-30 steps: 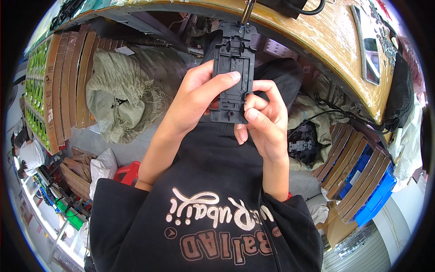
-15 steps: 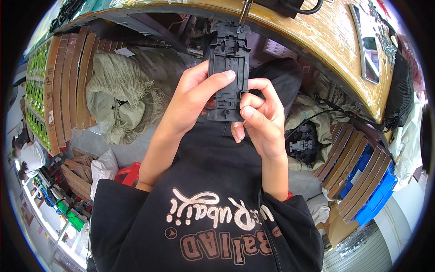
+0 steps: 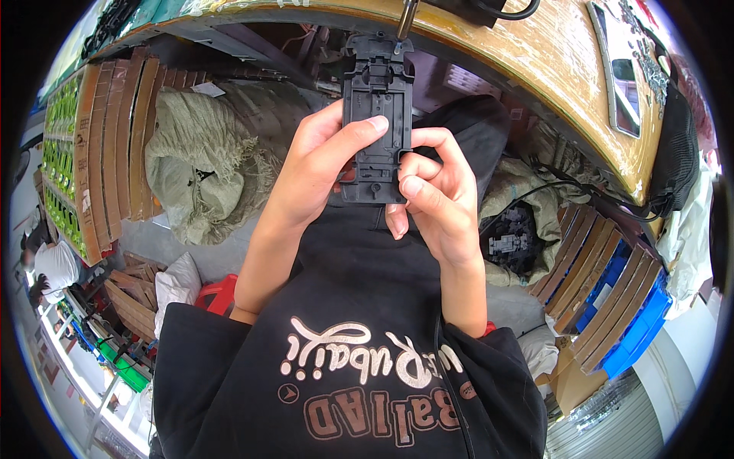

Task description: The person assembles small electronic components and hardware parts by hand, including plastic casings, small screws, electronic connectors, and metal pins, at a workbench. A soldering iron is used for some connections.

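Observation:
A long black moulded plastic chassis (image 3: pixel 386 126) is held upright below the table edge, with ribs, slots and small posts on its face. My left hand (image 3: pixel 325 157) grips its left side, the thumb lying flat across the face. Curled fingers of my right hand (image 3: pixel 440 180) press against its lower right edge; anything small between those fingertips is hidden. The tip of a metal driver-like rod (image 3: pixel 407 23) meets the chassis at its top right corner.
The wooden table (image 3: pixel 527 46) curves across the top, bearing a phone (image 3: pixel 615 73) and scattered small dark parts. An open woven sack (image 3: pixel 202 164) stands left; another sack (image 3: pixel 497 206) with black parts stands right. Stacked cardboard trays (image 3: pixel 115 145) and a red stool (image 3: pixel 218 294) are nearby.
The chassis has shifted slightly left, carried by both hands. Its top right corner now lies at the rod's tip. My grip looks the same.

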`<state>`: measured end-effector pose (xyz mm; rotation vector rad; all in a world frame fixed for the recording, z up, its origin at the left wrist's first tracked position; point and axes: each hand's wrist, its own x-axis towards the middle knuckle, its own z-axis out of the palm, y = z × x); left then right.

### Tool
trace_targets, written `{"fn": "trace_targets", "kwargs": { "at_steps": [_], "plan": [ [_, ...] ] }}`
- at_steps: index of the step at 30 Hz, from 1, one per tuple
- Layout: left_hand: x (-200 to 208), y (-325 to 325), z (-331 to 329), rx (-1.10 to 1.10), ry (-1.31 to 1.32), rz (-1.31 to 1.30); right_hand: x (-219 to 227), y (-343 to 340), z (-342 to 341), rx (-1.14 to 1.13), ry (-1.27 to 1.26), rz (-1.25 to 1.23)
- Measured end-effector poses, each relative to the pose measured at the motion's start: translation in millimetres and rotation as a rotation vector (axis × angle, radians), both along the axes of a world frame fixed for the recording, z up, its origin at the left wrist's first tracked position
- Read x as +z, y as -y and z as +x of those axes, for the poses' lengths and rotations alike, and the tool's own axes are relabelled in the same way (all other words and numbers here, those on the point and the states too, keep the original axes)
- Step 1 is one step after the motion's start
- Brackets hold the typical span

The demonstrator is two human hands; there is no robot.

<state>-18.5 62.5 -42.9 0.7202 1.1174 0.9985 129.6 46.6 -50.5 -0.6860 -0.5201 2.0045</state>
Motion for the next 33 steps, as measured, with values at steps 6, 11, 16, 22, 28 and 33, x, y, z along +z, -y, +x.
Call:
{"fn": "trace_targets", "kwargs": {
  "at_steps": [6,11,16,22,28,33],
  "plan": [
    [-1,0,-1,0.017,0.007,0.003,-1,-1,-2,0.005,-0.018,0.006],
    [-1,-1,-2,0.032,-0.004,-0.002,-1,-4,-2,0.024,-0.018,0.012],
    [0,0,2,0.108,0.031,0.016,-3,-4,-4,0.049,-0.009,0.008],
    [-14,11,-16,-0.220,-0.150,-0.045,-23,13,19,0.087,0.256,0.001],
    [-47,5,-103,-0.009,-0.770,-0.185,-59,64,155,0.251,0.580,-0.078],
    [-134,53,-238,0.054,-1.173,-0.381,-88,143,267,-0.474,0.497,-0.212]
  ]
}}
